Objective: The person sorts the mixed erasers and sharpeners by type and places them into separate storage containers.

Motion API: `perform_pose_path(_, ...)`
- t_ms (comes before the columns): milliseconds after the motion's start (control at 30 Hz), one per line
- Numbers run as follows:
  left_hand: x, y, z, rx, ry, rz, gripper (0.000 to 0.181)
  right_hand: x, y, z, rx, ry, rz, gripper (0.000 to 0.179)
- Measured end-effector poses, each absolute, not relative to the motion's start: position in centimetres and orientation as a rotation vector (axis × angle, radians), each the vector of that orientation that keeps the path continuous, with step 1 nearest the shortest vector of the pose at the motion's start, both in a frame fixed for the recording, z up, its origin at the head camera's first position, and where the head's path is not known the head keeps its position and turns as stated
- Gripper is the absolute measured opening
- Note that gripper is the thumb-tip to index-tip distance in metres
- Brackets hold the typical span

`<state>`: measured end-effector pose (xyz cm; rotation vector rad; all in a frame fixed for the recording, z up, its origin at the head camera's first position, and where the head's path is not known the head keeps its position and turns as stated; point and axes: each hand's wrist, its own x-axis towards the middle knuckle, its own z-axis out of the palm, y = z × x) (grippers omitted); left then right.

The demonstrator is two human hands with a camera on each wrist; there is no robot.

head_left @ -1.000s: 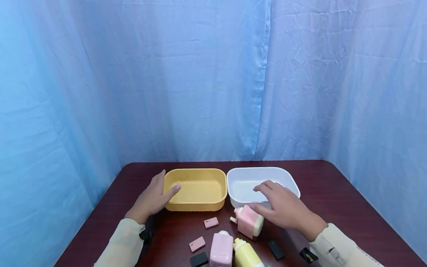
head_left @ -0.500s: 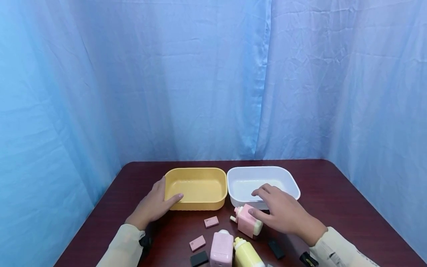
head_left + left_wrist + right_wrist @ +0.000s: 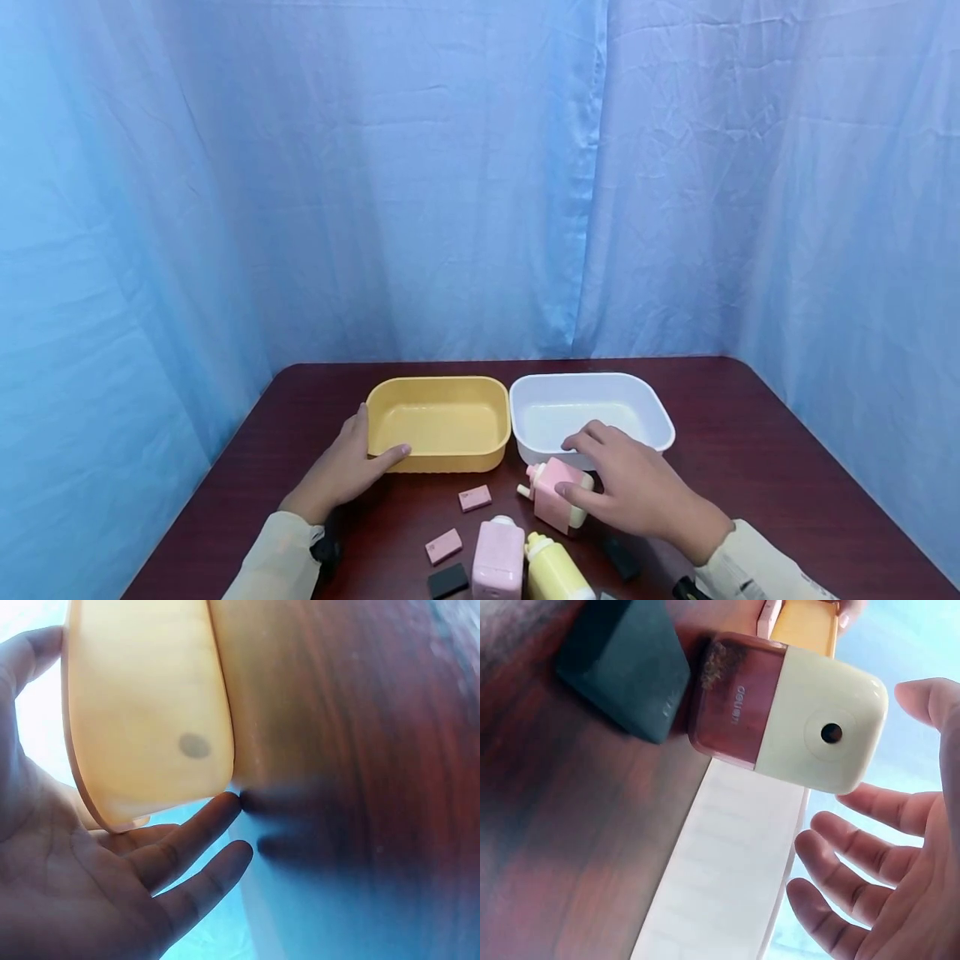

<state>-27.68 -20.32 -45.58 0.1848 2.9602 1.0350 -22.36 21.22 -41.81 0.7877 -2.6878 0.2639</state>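
My left hand [image 3: 335, 467] is at the left end of a yellow plastic basket [image 3: 438, 463], fingers along its outer side and thumb near the front rim. In the left wrist view, the fingers [image 3: 196, 889] are spread and fairly straight beside the basket wall. My right hand [image 3: 637, 483] hovers with parted, loosely bent fingers over a pink and cream pencil sharpener [image 3: 551, 497], which has a crank. The right wrist view shows the sharpener's cream face [image 3: 817, 720] with its pencil hole, the thumb on one side and fingers on the other; whether they touch is unclear.
A white basket [image 3: 592, 382] stands right of the yellow one. Nearer lie a lilac box-shaped item [image 3: 498, 560], a yellow one [image 3: 557, 575], two small pink blocks [image 3: 475, 498] and dark blocks [image 3: 448, 581], one under my right forearm [image 3: 621, 560]. Blue curtains hang behind the table.
My right hand has come slightly lower and nearer, its thumb now across the pencil sharpener. The left hand has slid a little nearer along the yellow basket's end. The table items stay put.
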Motion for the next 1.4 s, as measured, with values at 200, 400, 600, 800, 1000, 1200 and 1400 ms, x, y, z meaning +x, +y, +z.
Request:
perform_pose_path(200, -27.9, -20.4, -45.9, 0.208, 2.938, 1.135, 0.116, -22.2, 20.9, -42.4, 0.804, -2.663, 0.257, 0.043)
perform_pose_path(400, -28.0, -20.6, -46.0, 0.213, 2.859, 1.267, 0.118, -22.2, 20.6, -42.7, 0.790, -2.713, 0.292, 0.048)
perform_pose_path(600, -27.8, -20.6, -45.7, 0.210, 2.850, 1.275, 0.114, -22.1, 20.5, -42.9, 0.816, -2.724, 0.337, 0.052)
perform_pose_path(800, -27.5, -20.5, -45.5, 0.212, 2.888, 1.180, 0.113, -22.1, 20.5, -42.9, 0.819, -2.719, 0.334, 0.054)
perform_pose_path(1000, -27.3, -20.3, -45.4, 0.191, 3.034, 0.827, 0.110, -22.1, 20.4, -43.0, 0.817, -2.715, 0.315, 0.053)
perform_pose_path(1200, -27.5, -20.1, -45.6, 0.177, 3.080, 0.721, 0.115, -22.0, 20.3, -42.9, 0.832, -2.676, 0.314, 0.050)
perform_pose_path(1400, -27.5, -20.1, -45.6, 0.182, 3.061, 0.725, 0.117, -22.0, 20.2, -42.6, 0.857, -2.601, 0.305, 0.044)
